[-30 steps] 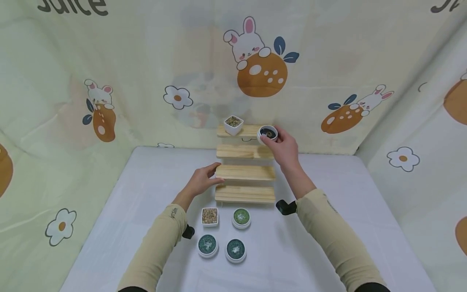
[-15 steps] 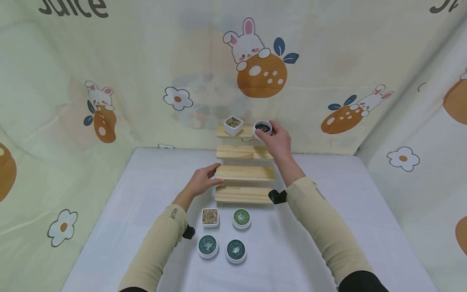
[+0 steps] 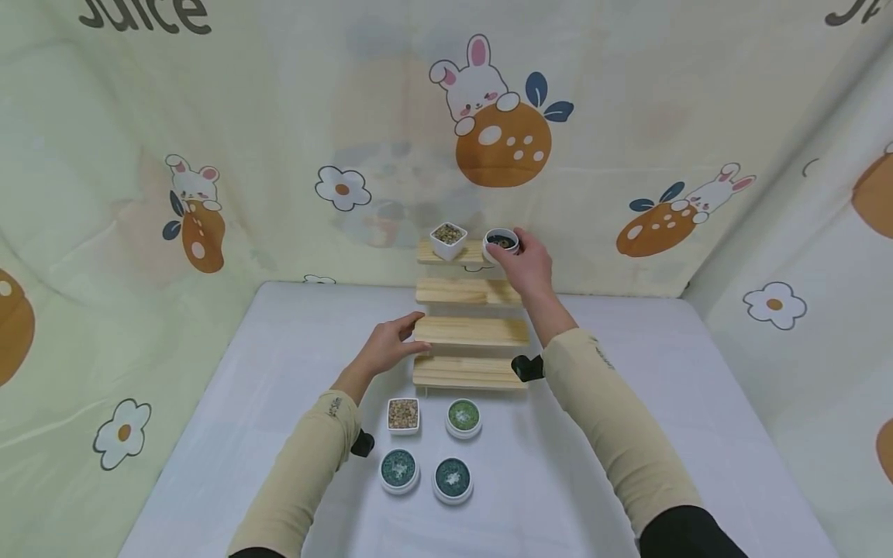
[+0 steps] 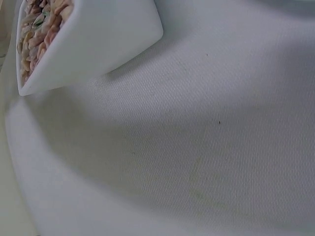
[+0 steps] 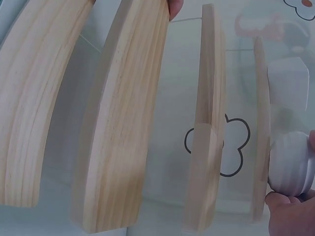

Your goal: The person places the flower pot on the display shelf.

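My right hand [image 3: 529, 262] holds a round white pot [image 3: 501, 239] with dark contents at the right end of the top board of a stepped wooden shelf [image 3: 470, 332]. In the right wrist view, this ribbed white pot [image 5: 291, 162] is against the top board, with fingers [image 5: 290, 209] around it. My left hand [image 3: 384, 346] grips the left end of the third board from the top, thumb in front and fingers behind. A square white pot [image 3: 447, 241] with brownish grains stands on the top board's left end.
On the white table [image 3: 614, 434], before the shelf, stand a square pot [image 3: 403, 415] of tan pebbles, a green-topped round pot [image 3: 463, 417] and two teal-topped round pots [image 3: 398, 470]. A printed curtain [image 3: 391, 101] hangs behind.
My right hand has moved the round pot slightly left and back onto the top board, toward the square pot. The left hand has stayed at the shelf's side.
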Available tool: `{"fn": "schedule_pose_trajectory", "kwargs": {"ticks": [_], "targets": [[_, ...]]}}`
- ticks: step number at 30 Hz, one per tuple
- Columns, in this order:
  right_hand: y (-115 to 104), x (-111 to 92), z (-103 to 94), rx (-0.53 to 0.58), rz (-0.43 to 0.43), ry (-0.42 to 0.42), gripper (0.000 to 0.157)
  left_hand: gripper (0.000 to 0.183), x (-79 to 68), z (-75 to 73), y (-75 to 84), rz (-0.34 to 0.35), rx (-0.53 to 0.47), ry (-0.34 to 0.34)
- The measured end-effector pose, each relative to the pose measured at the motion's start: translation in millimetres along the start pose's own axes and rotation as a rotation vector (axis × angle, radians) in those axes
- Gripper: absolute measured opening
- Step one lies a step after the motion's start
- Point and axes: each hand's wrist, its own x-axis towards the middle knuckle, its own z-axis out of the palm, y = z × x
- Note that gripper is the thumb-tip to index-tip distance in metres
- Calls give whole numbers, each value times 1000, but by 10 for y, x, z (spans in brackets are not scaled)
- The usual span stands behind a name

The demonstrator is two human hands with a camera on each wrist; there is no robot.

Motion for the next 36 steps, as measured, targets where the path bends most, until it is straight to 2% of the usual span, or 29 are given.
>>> {"fn": "schedule_pose_trajectory", "kwargs": {"ticks": [12,20,23,27,36], "targets": [[-36,34,33,-75,-64,21,63,75,11,-2,-20,19,3,2],[2,-24,23,-65,-81,22,59,76,7,-2,-32,17,10,3],[37,-87,4,-55,-93,29,60,75,4,-2,-40,19,16,4],[80,-206,-36,-19,-83,30,70,75,4,1,-38,18,6,9],[273,-537,-106,70,-55,-46,78,77,11,11,-23,3,-2,15]]}}
